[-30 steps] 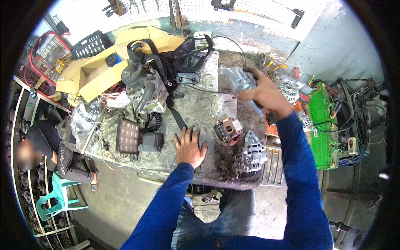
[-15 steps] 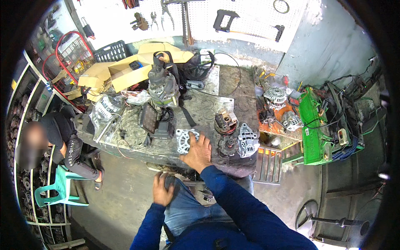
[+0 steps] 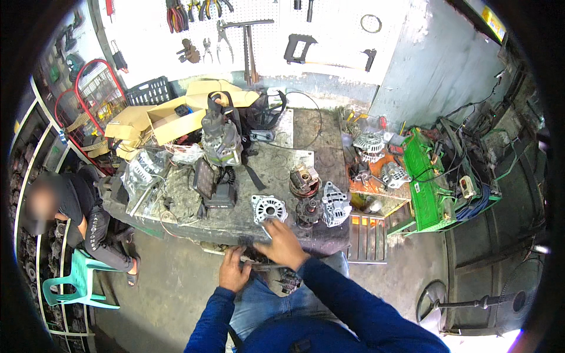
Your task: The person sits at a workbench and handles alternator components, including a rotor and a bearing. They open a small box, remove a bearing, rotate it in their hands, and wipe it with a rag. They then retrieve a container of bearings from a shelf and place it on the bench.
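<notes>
Silver slotted housing [image 3: 269,208] sits on the bench [image 3: 276,167] near its front edge, straight ahead of me. My right hand [image 3: 282,246] is the nearer one: from it the housing lies at about 11 o'clock, fingertips just short of or at its near rim, can't tell if touching. From my left hand [image 3: 235,269] it's at 1 o'clock, clearly farther off. Right hand: fingers loosely spread, partly blurred, nothing seen in the grasp. Left hand: low by the bench front, above my left thigh, fingers bent; can't tell if it grips anything. Housing lies flat, ring of slots and centre hole facing up at me; outline close to round, so barely any long axis, at most a touch wider along 9-to-3. Can't pick one end it points to; the opening just faces up. Around it: dark round part [image 3: 308,210] at 3 o'clock, near but apart; past that, also at 3, a second silver housing [image 3: 336,205], long axis roughly 12-to-6, narrower end at 12. Brown coil part [image 3: 305,179] at 2 o'clock. Black block [image 3: 220,197] between 9 and 10, dark flat panel [image 3: 204,178] at 10 beyond it. Black strap [image 3: 254,175] comes down from 11, its end short of the rim.
</notes>
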`<move>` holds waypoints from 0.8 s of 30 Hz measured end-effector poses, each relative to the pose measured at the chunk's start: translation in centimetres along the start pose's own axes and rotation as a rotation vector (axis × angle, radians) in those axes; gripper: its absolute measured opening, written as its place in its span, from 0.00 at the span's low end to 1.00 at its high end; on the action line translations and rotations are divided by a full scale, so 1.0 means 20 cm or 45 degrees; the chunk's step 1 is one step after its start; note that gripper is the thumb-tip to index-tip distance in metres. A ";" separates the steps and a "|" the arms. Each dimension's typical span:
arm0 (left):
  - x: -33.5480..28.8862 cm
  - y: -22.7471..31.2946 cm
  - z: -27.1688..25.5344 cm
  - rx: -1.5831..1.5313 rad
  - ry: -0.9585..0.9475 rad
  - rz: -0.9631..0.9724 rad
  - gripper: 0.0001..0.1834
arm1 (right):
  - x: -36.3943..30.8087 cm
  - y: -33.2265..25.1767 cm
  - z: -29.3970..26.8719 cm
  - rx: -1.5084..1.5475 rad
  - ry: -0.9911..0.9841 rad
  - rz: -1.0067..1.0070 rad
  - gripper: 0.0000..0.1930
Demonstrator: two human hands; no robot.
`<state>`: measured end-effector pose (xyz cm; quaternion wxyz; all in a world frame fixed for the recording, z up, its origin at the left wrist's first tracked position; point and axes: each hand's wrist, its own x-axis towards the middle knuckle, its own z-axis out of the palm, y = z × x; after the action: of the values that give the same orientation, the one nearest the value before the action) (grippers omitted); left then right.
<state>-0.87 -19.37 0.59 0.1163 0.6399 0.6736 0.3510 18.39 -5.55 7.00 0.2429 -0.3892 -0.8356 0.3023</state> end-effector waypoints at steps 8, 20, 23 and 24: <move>0.67 -0.26 0.24 0.099 0.273 0.061 0.23 | -0.20 0.14 -0.95 -0.073 0.550 0.146 0.20; 0.66 -0.34 0.43 0.258 0.317 -0.019 0.27 | 1.54 0.96 -1.09 -0.751 0.245 -0.272 0.14; 0.68 -0.33 0.41 0.249 0.288 -0.037 0.26 | 2.04 1.08 -1.02 -1.026 0.237 -0.230 0.12; 0.68 -0.32 0.41 0.240 0.289 -0.049 0.26 | 2.19 1.11 -1.01 -1.243 0.265 -0.225 0.13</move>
<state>-3.07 -3.41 -5.36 -0.0147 0.5912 0.7245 0.3541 17.22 47.23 13.17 0.1394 -0.4132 -0.8805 -0.1857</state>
